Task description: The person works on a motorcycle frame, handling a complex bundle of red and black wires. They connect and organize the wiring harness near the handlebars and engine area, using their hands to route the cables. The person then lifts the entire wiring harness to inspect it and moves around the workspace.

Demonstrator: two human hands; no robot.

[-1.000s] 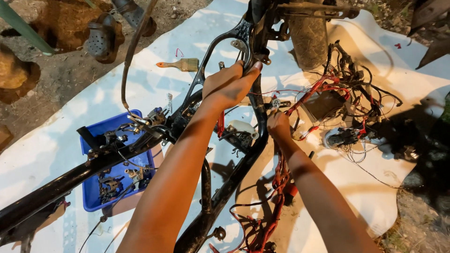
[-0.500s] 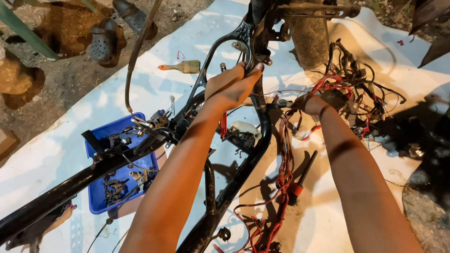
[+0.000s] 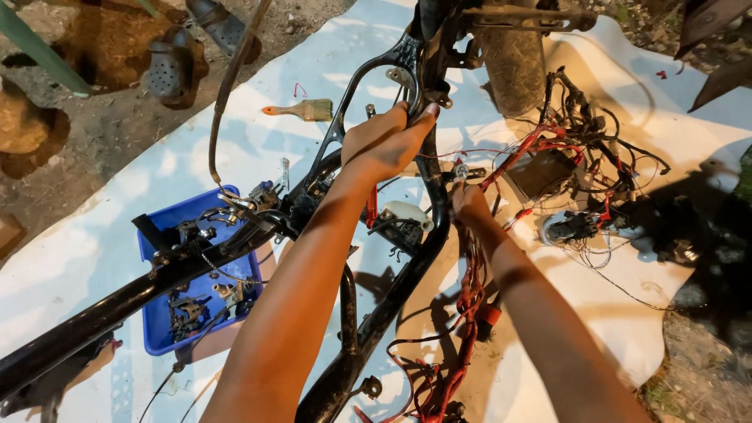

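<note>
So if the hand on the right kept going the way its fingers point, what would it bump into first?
Probably the small metal connector just beyond the right hand, among the red wires. Depth is hard to judge, so it may already touch.

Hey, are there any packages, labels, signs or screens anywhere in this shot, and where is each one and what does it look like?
No packages, labels, signs or screens show.
Nearest to a container: blue tray, left of the black frame, rectangular, open-topped, holding small metal parts.
Left hand grips the frame's upper loop; right hand is at the red and black wiring.
</note>
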